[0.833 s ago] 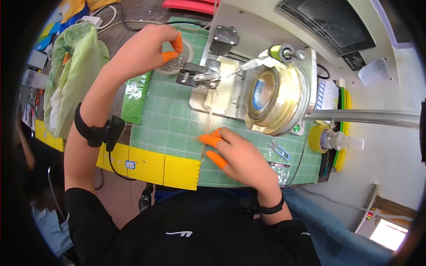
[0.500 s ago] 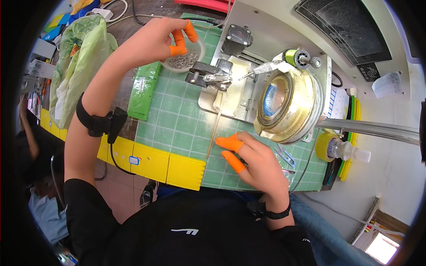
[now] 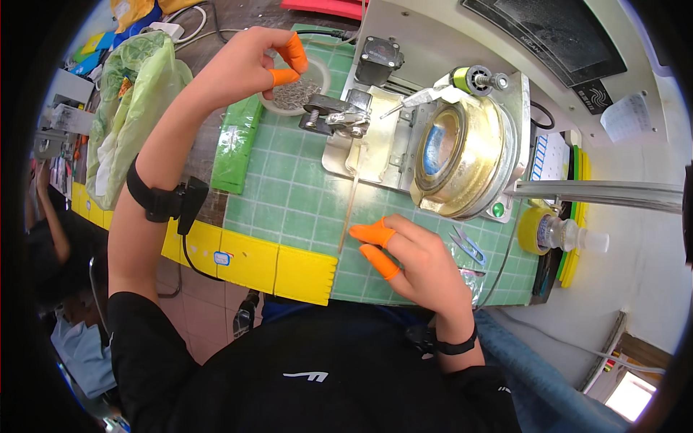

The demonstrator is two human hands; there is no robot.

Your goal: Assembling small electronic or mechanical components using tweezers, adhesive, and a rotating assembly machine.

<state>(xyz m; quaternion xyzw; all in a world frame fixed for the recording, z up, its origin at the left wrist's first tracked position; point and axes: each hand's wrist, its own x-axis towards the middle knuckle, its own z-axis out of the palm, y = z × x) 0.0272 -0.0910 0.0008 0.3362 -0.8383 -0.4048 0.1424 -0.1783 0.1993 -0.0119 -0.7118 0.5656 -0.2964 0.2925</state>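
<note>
My left hand (image 3: 249, 68), with orange finger cots, is over a round, pale dish (image 3: 325, 73) of small metal pieces (image 3: 297, 94). Its thumb and index tips come nearly together; anything pinched there is too small to make out. Low over the green gridded mat (image 3: 285, 195), my right hand (image 3: 415, 260) also wears orange cots. A small gap separates its thumb and index tips, and nothing shows between them. Just left of them, a thin, light rod (image 3: 349, 209) runs from the bench machine's metal clamp (image 3: 346, 119) toward the mat's near edge.
A gold-coloured ring drum (image 3: 476, 162) and a yellow-green spool (image 3: 462, 79) belong to the machine. Blue thread snips (image 3: 468, 245) and a yellow tape roll (image 3: 533, 229) are at right. A green packet (image 3: 237, 148) and plastic bag (image 3: 133, 108) stand left. Yellow strips (image 3: 249, 267) line the front edge.
My left thumb and index tips have come closer together over the dish. My right hand has hardly moved. The whole view has shifted slightly.
</note>
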